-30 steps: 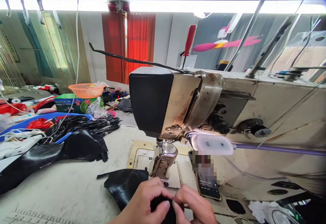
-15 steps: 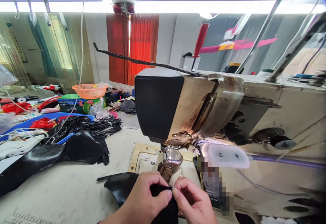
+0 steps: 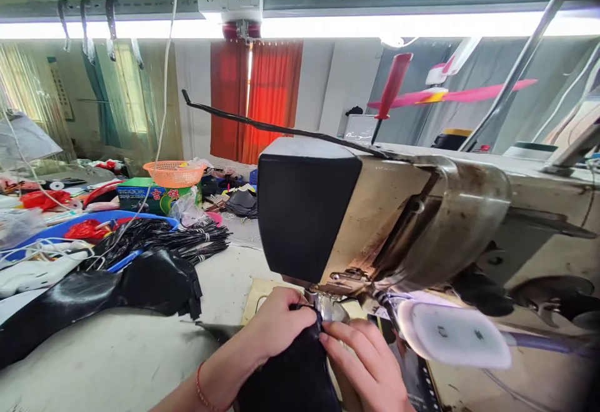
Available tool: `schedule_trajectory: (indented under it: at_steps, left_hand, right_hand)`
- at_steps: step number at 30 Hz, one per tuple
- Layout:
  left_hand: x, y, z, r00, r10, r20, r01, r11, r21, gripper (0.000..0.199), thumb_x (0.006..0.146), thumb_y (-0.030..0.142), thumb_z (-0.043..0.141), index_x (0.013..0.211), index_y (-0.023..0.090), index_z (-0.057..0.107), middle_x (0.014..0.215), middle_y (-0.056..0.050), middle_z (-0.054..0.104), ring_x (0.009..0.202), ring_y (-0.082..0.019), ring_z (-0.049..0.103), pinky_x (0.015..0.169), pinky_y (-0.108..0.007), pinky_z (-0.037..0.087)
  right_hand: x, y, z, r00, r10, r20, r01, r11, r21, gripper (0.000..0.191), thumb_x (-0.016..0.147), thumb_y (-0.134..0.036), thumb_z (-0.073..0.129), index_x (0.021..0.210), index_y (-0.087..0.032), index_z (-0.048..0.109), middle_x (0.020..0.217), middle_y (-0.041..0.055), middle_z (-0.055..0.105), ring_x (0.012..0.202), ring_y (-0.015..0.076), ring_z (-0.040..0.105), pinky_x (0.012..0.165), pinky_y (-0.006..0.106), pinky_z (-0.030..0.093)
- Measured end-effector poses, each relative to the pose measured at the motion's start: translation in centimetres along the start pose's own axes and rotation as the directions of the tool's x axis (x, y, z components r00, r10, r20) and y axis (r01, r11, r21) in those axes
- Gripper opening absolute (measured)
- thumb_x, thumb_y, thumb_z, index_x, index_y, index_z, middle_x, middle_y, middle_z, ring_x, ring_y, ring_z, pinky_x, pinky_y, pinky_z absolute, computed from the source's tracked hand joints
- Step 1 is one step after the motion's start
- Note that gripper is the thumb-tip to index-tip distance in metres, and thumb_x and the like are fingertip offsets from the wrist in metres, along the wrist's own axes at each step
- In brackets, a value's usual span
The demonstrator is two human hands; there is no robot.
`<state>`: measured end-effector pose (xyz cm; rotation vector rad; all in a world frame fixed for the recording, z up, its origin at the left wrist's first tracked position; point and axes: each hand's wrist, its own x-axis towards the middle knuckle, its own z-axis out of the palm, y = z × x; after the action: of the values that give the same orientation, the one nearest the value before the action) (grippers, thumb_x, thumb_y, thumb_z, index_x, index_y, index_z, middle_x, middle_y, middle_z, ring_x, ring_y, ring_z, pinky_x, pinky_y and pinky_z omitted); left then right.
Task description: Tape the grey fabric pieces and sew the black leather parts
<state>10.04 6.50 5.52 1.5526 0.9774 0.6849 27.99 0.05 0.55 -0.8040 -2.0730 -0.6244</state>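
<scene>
My left hand (image 3: 281, 323) pinches the top edge of a black leather-like piece (image 3: 290, 377) between thumb and fingers, close to the needle area of a sewing machine (image 3: 304, 212). On the piece's right edge lie the bent fingertips of my right hand (image 3: 368, 359), its fingers close together. The edge between both hands reaches the metal presser foot part (image 3: 330, 309). My hands and the machine's head hide the needle. The piece hangs down toward me past the bottom of the view.
A lit lamp (image 3: 457, 334) hangs right of my hands. Another black piece (image 3: 154, 284) lies on the table at left, beside a blue tray (image 3: 37, 234) with black strips (image 3: 201, 237). An orange basket (image 3: 175, 174) sits on a green box (image 3: 140, 196). A red-handled screwdriver (image 3: 394, 87) stands on the machine.
Both hands moved forward with the black piece, bringing its edge up to the presser foot. The right hand went from a fingertip pinch to fingers laid along the edge. The view shifted closer.
</scene>
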Motion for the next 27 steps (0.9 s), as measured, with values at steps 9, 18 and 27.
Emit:
schedule_trajectory:
  at_steps: [9, 18, 27]
  left_hand:
    - [0.06, 0.13, 0.00, 0.992, 0.125, -0.028, -0.124, 0.992, 0.021, 0.025, 0.075, 0.026, 0.056, 0.090, 0.015, 0.073, 0.093, -0.004, 0.074, 0.092, -0.024, 0.062, 0.091, -0.033, 0.044]
    - [0.06, 0.29, -0.68, 0.980, 0.190, 0.050, -0.191, 0.981, 0.019, 0.032, 0.078, 0.021, 0.054, 0.105, 0.017, 0.071, 0.108, -0.005, 0.072, 0.102, -0.024, 0.062, 0.098, -0.035, 0.042]
    - [-0.16, 0.73, -0.53, 0.993, 0.100, 0.065, -0.097, 0.994, -0.058, 0.032, 0.076, 0.021, 0.055, 0.103, 0.015, 0.071, 0.102, -0.005, 0.074, 0.109, -0.027, 0.062, 0.098, -0.036, 0.043]
  right_hand:
    - [0.86, 0.38, 0.18, 1.000, -0.009, -0.024, 0.008, 0.997, -0.083, 0.026, 0.094, -0.013, 0.048, 0.110, -0.017, 0.068, 0.098, 0.0116, 0.076, 0.095, 0.0248, 0.069, 0.078, 0.040, 0.058]
    - [0.57, 0.52, 0.08, 1.000, -0.001, -0.013, -0.001, 0.992, -0.123, 0.026, 0.096, -0.016, 0.049, 0.111, -0.019, 0.070, 0.102, 0.0100, 0.077, 0.091, 0.0244, 0.072, 0.075, 0.037, 0.058]
    - [0.85, 0.33, -0.43, 0.999, -0.047, 0.014, 0.048, 0.984, -0.174, 0.028, 0.093, -0.015, 0.053, 0.115, -0.020, 0.069, 0.095, 0.0081, 0.079, 0.082, 0.0231, 0.074, 0.073, 0.036, 0.060]
